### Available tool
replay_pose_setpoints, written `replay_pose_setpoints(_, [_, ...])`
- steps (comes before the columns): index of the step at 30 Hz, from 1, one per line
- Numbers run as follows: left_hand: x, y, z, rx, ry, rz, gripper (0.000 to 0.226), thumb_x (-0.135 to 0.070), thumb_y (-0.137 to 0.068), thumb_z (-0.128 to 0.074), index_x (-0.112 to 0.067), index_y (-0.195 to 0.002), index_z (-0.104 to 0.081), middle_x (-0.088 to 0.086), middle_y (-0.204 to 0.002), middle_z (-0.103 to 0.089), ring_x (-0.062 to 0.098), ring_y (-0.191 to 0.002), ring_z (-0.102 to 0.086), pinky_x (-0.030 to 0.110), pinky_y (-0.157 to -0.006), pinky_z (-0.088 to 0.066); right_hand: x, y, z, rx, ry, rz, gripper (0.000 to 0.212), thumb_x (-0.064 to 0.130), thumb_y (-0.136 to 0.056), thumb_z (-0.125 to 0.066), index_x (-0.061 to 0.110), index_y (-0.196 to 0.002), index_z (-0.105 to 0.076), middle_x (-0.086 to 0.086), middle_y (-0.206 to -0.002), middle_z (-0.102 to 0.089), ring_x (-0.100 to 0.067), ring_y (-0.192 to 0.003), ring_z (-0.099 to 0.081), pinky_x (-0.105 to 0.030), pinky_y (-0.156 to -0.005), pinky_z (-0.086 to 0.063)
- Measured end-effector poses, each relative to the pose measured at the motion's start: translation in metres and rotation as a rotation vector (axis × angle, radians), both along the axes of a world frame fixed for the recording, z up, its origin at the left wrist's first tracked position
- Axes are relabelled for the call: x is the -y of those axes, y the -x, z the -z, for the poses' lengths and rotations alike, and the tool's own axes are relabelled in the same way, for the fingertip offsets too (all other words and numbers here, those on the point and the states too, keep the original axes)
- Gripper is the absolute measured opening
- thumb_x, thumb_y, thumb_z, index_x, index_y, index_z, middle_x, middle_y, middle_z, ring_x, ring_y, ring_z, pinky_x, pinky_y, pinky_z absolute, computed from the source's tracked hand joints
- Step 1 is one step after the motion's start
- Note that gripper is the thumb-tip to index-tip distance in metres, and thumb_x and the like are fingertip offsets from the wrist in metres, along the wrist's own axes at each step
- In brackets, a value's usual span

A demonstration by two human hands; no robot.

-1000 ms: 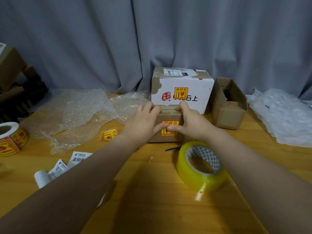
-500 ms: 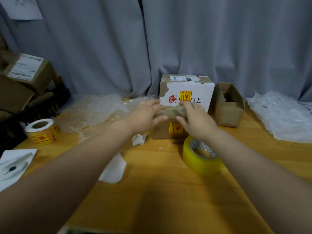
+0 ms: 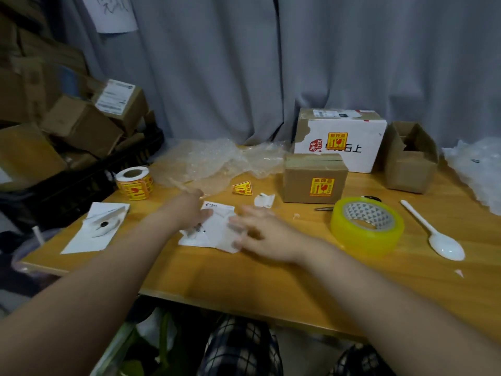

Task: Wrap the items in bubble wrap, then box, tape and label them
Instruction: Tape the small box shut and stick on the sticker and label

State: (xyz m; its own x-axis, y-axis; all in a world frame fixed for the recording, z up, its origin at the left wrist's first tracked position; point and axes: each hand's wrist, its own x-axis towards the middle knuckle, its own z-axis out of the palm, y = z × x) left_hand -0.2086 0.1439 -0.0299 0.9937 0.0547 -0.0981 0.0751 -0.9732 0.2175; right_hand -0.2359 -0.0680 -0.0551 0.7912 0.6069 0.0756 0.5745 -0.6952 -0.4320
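A small taped brown box (image 3: 314, 177) with a yellow fragile sticker stands on the wooden table (image 3: 271, 280), in front of a bigger white box (image 3: 341, 139). Nearer me lies a strip of white shipping labels (image 3: 214, 226). My left hand (image 3: 189, 210) rests on its left part, and whether its fingers grip the paper I cannot make out. My right hand (image 3: 260, 232) is blurred, fingers spread, at the strip's right end. A yellow tape roll (image 3: 367, 223) lies to the right. A roll of fragile stickers (image 3: 134, 183) stands at the left.
Bubble wrap (image 3: 217, 158) is spread at the back. An open brown box (image 3: 410, 158) stands right of the white box. A white plastic spoon (image 3: 433, 234), scissors (image 3: 325, 208), a loose sticker (image 3: 242, 188), a paper scrap (image 3: 264, 200) and backing paper (image 3: 97, 226) lie around. Stacked cartons (image 3: 67, 123) fill the left.
Both hands have left the small brown box and come back toward me to the strip of shipping labels. The view has swung left and pulled back.
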Motion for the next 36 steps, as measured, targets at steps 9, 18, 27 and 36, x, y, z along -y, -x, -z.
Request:
replay_pose_setpoints(9, [-0.022,-0.008,-0.004,-0.18,-0.083,0.024,0.057,-0.039,-0.084,-0.066,-0.017,-0.133,-0.047,0.002,-0.133,-0.051,0.021,-0.114,-0.052,0.03,-0.088,-0.042,0.011,-0.009,0.0,0.041,0.359,0.107,0.054,0.056,-0.098,-0.032,0.023,-0.137,-0.048,-0.003,-0.146,-0.043,-0.025,-0.134,-0.037,-0.044,-0.111,-0.026])
replay_pose_setpoints(18, [0.009,-0.001,-0.033,0.448,0.46,-0.009,0.011,-0.023,-0.09,-0.063,-0.014,-0.084,-0.067,-0.006,-0.076,-0.063,0.012,-0.074,-0.058,0.026,-0.07,-0.045,0.0,-0.024,-0.007,0.128,-0.453,0.364,0.01,0.029,-0.093,-0.056,0.021,-0.094,-0.051,0.008,-0.107,-0.047,-0.013,-0.104,-0.046,-0.026,-0.086,-0.038])
replay_pose_setpoints(27, [0.085,0.0,-0.057,0.528,0.897,0.137,0.011,-0.018,-0.086,-0.068,-0.017,-0.076,-0.063,0.001,-0.066,-0.064,0.005,-0.047,-0.054,0.021,-0.051,-0.047,0.021,-0.022,-0.079,-0.433,-1.024,0.464,0.037,0.004,-0.082,-0.07,0.014,-0.114,-0.055,-0.008,-0.101,-0.069,-0.017,-0.078,-0.069,-0.032,-0.063,-0.058])
replay_pose_setpoints(36, [0.125,-0.008,-0.045,0.279,1.117,0.134,0.008,-0.013,-0.089,-0.064,-0.009,-0.083,-0.062,-0.002,-0.06,-0.067,0.007,-0.05,-0.059,0.016,-0.053,-0.051,0.082,-0.03,-0.063,0.509,-0.251,0.456,0.018,0.013,-0.081,-0.066,0.024,-0.094,-0.063,0.005,-0.106,-0.047,-0.013,-0.104,-0.037,-0.03,-0.094,-0.028])
